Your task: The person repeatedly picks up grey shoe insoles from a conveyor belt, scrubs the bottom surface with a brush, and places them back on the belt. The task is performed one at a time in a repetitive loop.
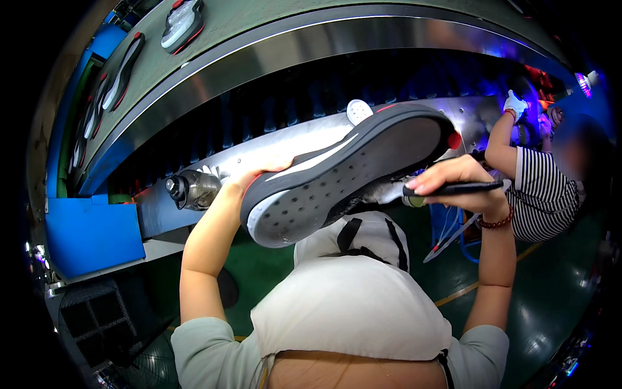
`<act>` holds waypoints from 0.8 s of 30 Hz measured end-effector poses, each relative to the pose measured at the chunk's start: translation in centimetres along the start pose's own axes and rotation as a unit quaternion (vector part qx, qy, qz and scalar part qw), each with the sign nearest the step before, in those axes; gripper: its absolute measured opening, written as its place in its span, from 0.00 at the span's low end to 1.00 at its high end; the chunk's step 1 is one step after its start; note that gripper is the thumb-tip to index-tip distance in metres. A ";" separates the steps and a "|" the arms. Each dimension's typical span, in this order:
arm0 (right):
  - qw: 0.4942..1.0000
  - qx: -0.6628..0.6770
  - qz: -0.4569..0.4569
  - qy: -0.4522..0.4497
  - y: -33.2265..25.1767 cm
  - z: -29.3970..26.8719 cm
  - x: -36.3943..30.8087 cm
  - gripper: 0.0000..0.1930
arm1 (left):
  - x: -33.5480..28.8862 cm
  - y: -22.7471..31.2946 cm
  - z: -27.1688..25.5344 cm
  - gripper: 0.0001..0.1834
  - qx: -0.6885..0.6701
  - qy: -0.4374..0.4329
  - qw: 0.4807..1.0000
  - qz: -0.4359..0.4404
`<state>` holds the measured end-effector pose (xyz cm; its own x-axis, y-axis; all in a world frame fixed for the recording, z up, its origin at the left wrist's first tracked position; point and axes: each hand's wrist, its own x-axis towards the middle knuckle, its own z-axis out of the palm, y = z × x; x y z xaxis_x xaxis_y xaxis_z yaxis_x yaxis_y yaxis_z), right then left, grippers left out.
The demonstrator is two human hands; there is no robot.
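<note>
My left hand (258,172) grips the edge of a large shoe sole (350,168), which is tilted in front of me. The sole has a black rim, a grey inner face dotted with small holes, a pale rounded end and a red tip at the other end. My right hand (459,178) is closed around the black handle of a brush (382,192). The brush's head lies against the near side edge of the sole. Part of my left fingers is hidden behind the sole.
Beyond the metal ledge (285,142), a green conveyor belt (227,29) carries several soles (123,71). A dark bottle (194,188) stands on the ledge at left, above a blue box (94,228). At right, a co-worker in a striped shirt (543,194) reaches out with a white-gloved hand (515,104).
</note>
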<state>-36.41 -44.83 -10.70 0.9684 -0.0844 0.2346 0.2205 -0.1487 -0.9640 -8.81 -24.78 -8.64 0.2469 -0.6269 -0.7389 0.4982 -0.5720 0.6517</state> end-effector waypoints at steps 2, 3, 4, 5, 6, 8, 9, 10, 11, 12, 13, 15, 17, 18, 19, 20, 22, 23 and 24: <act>0.999 -0.035 0.009 -0.039 -1.3 -0.3 -0.1 0.10 | -0.8 0.1 -0.7 0.27 -0.006 0.009 1.000 0.005; 0.999 0.026 0.028 0.002 -1.6 -0.5 -0.3 0.11 | -1.1 0.1 -1.0 0.27 -0.008 0.012 1.000 0.005; 0.994 0.087 0.046 0.042 -1.9 -0.7 -0.4 0.11 | -1.2 0.2 -1.2 0.27 -0.009 0.014 1.000 0.005; 0.995 -0.037 -0.047 0.075 -1.1 -1.0 0.3 0.11 | -1.4 0.3 -1.4 0.27 -0.009 0.013 1.000 0.005; 0.998 -0.012 -0.011 0.066 -0.7 -1.2 0.4 0.10 | -1.2 0.3 -1.7 0.27 -0.011 0.010 1.000 0.005; 1.000 -0.002 0.023 0.006 -0.4 -1.0 0.4 0.10 | -1.1 0.1 -2.1 0.27 -0.013 0.005 1.000 0.004; 0.999 -0.030 0.025 -0.011 -0.5 -0.9 0.2 0.10 | -1.0 0.2 -2.2 0.27 -0.014 0.000 1.000 0.003; 0.998 -0.030 0.032 -0.033 -1.0 -1.2 0.2 0.10 | -0.8 0.5 -2.3 0.27 -0.016 -0.005 1.000 0.005; 0.998 -0.024 0.018 -0.052 -1.4 -1.5 0.5 0.10 | -1.2 0.2 -2.9 0.27 -0.024 -0.002 1.000 0.007; 0.998 -0.020 0.007 -0.061 -1.7 -1.8 0.7 0.09 | -1.1 0.2 -2.9 0.27 -0.024 -0.006 1.000 0.006; 0.999 -0.033 0.000 -0.022 -1.4 -2.0 0.8 0.10 | -1.0 0.3 -3.2 0.27 -0.025 -0.010 1.000 0.007; 0.999 -0.011 0.033 0.010 -0.4 -2.4 0.8 0.11 | -0.8 0.5 -3.4 0.27 -0.034 -0.029 0.999 0.010; 0.999 -0.029 0.036 -0.012 0.4 -2.6 0.5 0.10 | -0.3 0.6 -3.4 0.27 -0.048 -0.060 0.997 0.015; 0.999 -0.031 0.039 -0.019 0.3 -2.6 0.6 0.10 | -0.2 0.7 -3.6 0.27 -0.064 -0.082 0.994 0.022; 0.998 -0.015 0.066 0.015 -0.3 -2.5 0.5 0.10 | 0.2 0.4 -3.4 0.27 -0.082 -0.109 0.990 0.030; 0.994 0.001 0.093 0.049 -1.3 -2.3 0.5 0.10 | 0.7 0.0 -2.9 0.27 -0.107 -0.130 0.985 0.033; 0.983 0.062 0.135 0.111 -2.7 -1.4 1.1 0.12 | 2.2 -0.7 -1.8 0.27 -0.145 -0.170 0.974 0.037; 0.983 0.072 0.120 0.118 -3.0 -0.4 2.0 0.11 | 3.1 -1.5 -1.2 0.27 -0.166 -0.182 0.968 0.034; 0.983 0.078 0.104 0.128 -3.1 0.8 3.0 0.11 | 4.0 -2.2 -0.7 0.27 -0.182 -0.193 0.964 0.028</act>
<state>-34.13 -43.84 -7.10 0.9375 -0.3461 0.0352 0.0554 0.0488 -0.9973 -8.35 -25.67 -13.19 -0.0099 -0.8413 -0.5404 0.7691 -0.3518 0.5335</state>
